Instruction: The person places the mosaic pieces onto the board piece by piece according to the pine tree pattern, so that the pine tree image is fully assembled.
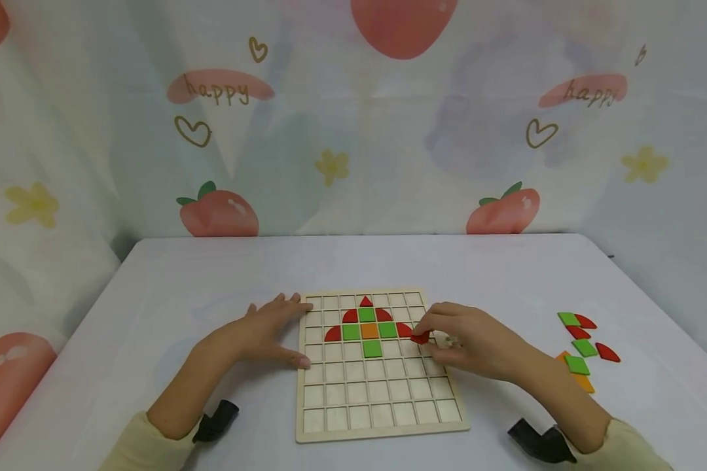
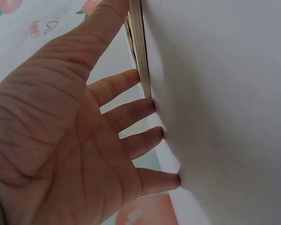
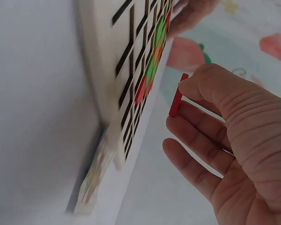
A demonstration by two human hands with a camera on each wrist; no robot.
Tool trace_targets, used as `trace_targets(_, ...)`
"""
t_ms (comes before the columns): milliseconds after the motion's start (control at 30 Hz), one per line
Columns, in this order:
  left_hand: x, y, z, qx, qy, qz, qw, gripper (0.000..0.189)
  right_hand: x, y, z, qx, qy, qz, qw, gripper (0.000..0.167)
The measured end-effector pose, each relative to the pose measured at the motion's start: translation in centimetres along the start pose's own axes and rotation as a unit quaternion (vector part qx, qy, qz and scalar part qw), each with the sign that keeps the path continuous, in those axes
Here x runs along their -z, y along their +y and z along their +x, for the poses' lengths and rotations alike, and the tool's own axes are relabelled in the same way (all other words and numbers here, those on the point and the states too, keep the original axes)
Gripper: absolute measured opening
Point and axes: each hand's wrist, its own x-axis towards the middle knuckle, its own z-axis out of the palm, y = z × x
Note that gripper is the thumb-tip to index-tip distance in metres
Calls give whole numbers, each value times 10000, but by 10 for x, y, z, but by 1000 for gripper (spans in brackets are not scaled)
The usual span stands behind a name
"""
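Observation:
A square wooden grid board [image 1: 332, 437] lies on the table. On it, red, green and orange tiles form a pattern, with a red triangle [image 1: 366, 301] at the top and an orange square [image 1: 369, 331] in the middle. My left hand [image 1: 265, 333] is spread along the board's left edge, its thumb and forefinger touching the frame. Between thumb and fingers, my right hand [image 1: 471, 340] pinches a red tile [image 3: 178, 96] over the right part of the grid, beside a red quarter-round tile [image 1: 404, 330]. The tile's outline is partly hidden by the fingers.
Loose tiles lie to the right: green squares [image 1: 584, 348], red quarter-rounds [image 1: 608, 352] and an orange one [image 1: 584, 383], partly behind the right forearm. A patterned card [image 3: 96, 173] sits by the board's right edge. A printed curtain [image 1: 377, 163] hangs behind the table.

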Motion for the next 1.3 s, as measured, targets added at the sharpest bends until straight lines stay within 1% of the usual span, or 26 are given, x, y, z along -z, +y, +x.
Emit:
trace_targets(67, 0, 3, 0, 117, -10, 53, 9999, 97, -3, -5, 8, 159, -22, -21, 9999, 25)
trace_targets(267, 0, 10, -2, 289, -4, 269, 9992, 97, -14, -18, 28, 575, -68, -146, 9982, 22)
trace_targets(367, 0, 14, -3, 368, -10, 305, 9989, 95, -20, -24, 38, 772, -87, -226, 9967, 20)
trace_targets(533, -1, 20, -4, 461, -7, 265, 9986, 93, -30, -32, 52, 1029, -245, -285, 9940, 16)
trace_targets(667, -1, 19, -5, 457, 7, 304, 9985, 92, -35, -37, 60, 1072, -484, -280, 9927, 14)
trace_targets(833, 0, 20, -4, 471, -27, 317, 9984, 91, -39, -38, 65, 1075, -693, -311, 9913, 13)
trace_targets(1000, 3, 23, -4, 493, -61, 302, 9983, 91, -42, -36, 67, 1067, -737, -360, 9909, 11)
trace_targets(1300, 3, 22, -5, 386, -23, 317, 9987, 90, -44, -34, 68, 1144, -740, -216, 9904, 10)
